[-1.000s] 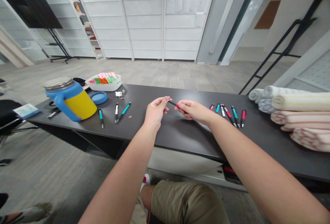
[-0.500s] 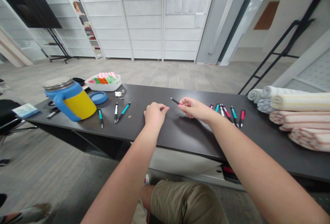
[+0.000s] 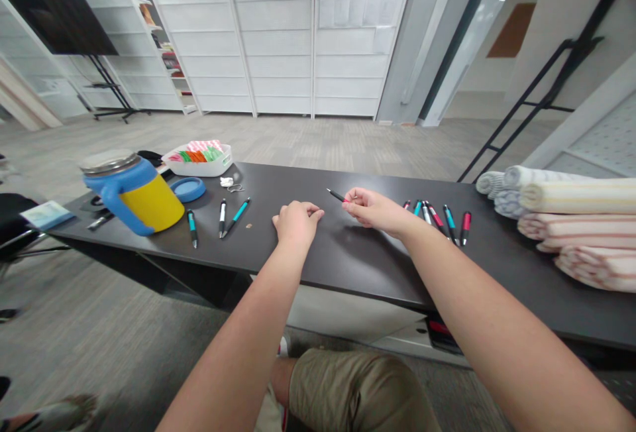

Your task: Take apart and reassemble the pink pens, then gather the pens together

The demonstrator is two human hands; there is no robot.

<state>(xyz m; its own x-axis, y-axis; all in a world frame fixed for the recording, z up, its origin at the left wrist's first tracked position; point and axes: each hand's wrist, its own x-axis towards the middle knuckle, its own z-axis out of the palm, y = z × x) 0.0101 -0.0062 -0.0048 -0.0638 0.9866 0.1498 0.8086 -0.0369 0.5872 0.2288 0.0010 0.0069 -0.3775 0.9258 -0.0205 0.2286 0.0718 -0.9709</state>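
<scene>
A pen with a black grip and a pink-red barrel (image 3: 338,196) is pinched in my right hand (image 3: 372,212), its tip pointing left. My left hand (image 3: 297,223) is low over the table, left of that tip, its fingers curled and closed; whatever they may hold is hidden. Left of it lie a blue pen (image 3: 237,217), a white pen (image 3: 222,218) and another blue pen (image 3: 192,229). Right of my right hand is a loose group of several pens, among them a red pen (image 3: 466,228) and a blue pen (image 3: 450,223).
On the dark table (image 3: 308,180) stand a blue-and-yellow mug (image 3: 154,197), a blue lid (image 3: 188,189) and a white basket (image 3: 203,169) of colourful packets. A small white item (image 3: 226,181) lies near the basket. Rolled towels (image 3: 581,220) are stacked at the right.
My left hand has shifted very slightly left and down, its fingers still closed. The pen stays in my right hand, almost unmoved.
</scene>
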